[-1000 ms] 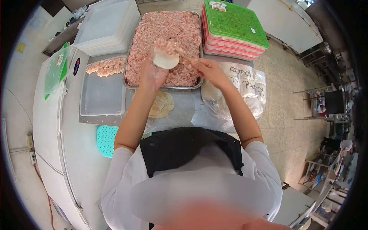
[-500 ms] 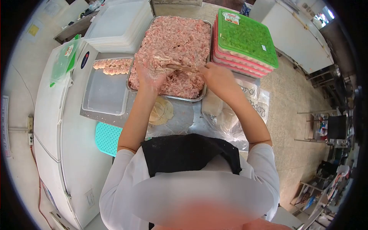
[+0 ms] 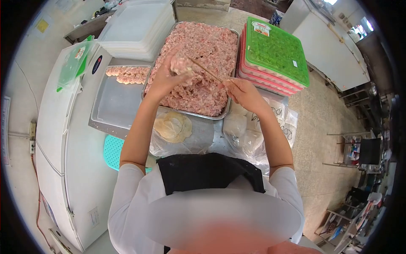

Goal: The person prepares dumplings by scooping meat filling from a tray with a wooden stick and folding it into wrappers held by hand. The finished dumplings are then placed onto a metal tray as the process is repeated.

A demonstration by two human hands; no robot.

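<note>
My left hand [image 3: 164,80] is raised over the metal tray of minced meat [image 3: 220,34] and cups a round dumpling wrapper [image 3: 181,64] with a lump of filling on it. My right hand [image 3: 242,91] grips a thin wooden stick [image 3: 205,70] whose tip reaches into the filling on the wrapper. A stack of flat round wrappers [image 3: 172,126] lies on plastic film just below the meat tray. A shallow tray [image 3: 114,101] to the left holds a row of folded dumplings [image 3: 127,74] along its far edge.
Stacked lidded boxes with a green top [image 3: 277,48] stand right of the meat tray. White trays [image 3: 135,29] are piled at the back left. Plastic bags with writing [image 3: 270,122] lie at the right edge; a teal perforated mat [image 3: 112,151] sits lower left.
My left hand lifted the filled wrapper up from the meat. The stick in my right hand swung from lying across the meat to pointing into the filling on the wrapper.
</note>
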